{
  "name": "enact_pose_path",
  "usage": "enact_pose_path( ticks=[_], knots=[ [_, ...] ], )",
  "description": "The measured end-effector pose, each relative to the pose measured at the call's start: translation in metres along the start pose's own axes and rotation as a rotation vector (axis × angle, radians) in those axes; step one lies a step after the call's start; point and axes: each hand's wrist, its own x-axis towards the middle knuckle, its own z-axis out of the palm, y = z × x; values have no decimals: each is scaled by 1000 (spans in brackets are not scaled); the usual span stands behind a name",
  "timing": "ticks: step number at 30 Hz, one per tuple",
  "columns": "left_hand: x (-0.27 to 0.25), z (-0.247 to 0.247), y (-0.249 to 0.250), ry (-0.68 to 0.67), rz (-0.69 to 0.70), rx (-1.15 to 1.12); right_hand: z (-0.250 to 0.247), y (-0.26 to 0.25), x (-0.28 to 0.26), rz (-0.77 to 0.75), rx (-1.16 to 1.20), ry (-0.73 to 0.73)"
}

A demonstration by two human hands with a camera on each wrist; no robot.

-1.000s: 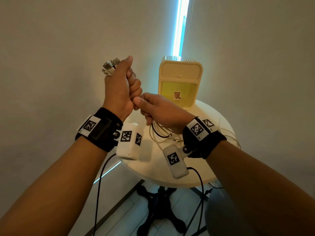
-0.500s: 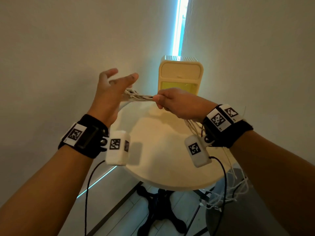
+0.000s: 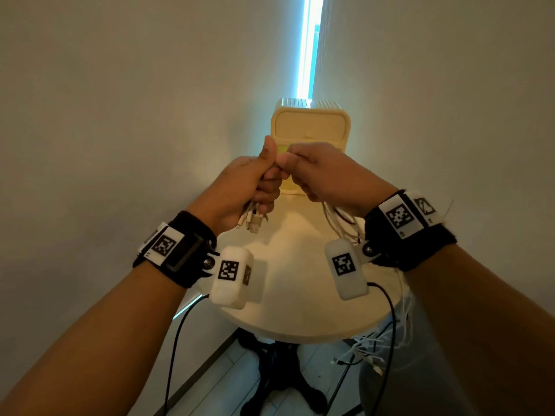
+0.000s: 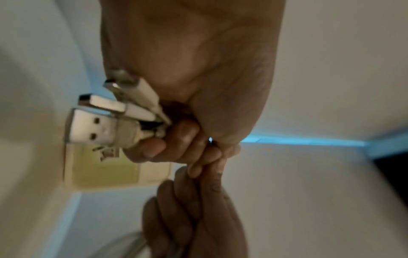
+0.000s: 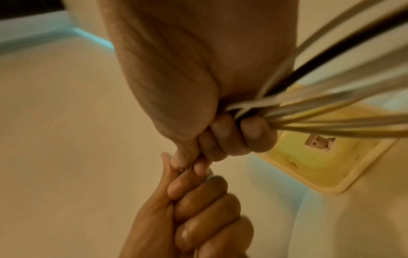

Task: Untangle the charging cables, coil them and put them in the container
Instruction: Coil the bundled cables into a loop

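Both fists meet above the round table (image 3: 294, 307). My left hand (image 3: 255, 181) grips the plug end of a bundle of white charging cables; several USB plugs (image 3: 253, 222) stick out below the fist, seen close in the left wrist view as plugs (image 4: 95, 127) against the left hand (image 4: 176, 139). My right hand (image 3: 312, 172) grips the same bundle next to it. White cables and one black cable (image 5: 331, 97) leave the right hand (image 5: 232, 139) and trail past the wrist as cables (image 3: 339, 223). The cream container (image 3: 310, 127) stands behind the hands.
Loose cable ends (image 3: 366, 349) hang off the table's right edge toward the floor. Black sensor leads (image 3: 174, 349) drop from both wristbands. Walls close in on both sides, with a bright slit (image 3: 309, 46) in the corner. The table's black foot (image 3: 279, 382) stands below.
The left hand, open half a second ago, has closed round the plug end and turned so the plugs point down. Both hands have drawn together in front of the container.
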Motion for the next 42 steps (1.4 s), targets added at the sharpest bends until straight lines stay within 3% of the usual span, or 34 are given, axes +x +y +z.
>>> enact_pose_path(
  ticks=[3, 9, 14, 23, 28, 32, 37, 42],
  knots=[
    [4, 9, 7, 41, 38, -199, 7, 9, -5, -2, 232, 95],
    [8, 18, 5, 122, 30, -316, 17, 22, -19, 47, 312, 263],
    [4, 28, -1, 173, 33, -237, 31, 25, -21, 36, 399, 316],
    [6, 40, -5, 175, 121, 32, 39, 23, -14, -70, 284, 385],
    [7, 36, -3, 167, 125, 39, 40, 19, -18, -20, 413, 347],
    [10, 41, -3, 273, 105, -52, 42, 14, -17, -32, 390, 372],
    [14, 38, -1, 458, 140, -102, 48, 14, -23, -95, 215, 336],
    [16, 29, 2, 494, 146, -55, 45, 17, -24, -73, 34, 202]
  ],
)
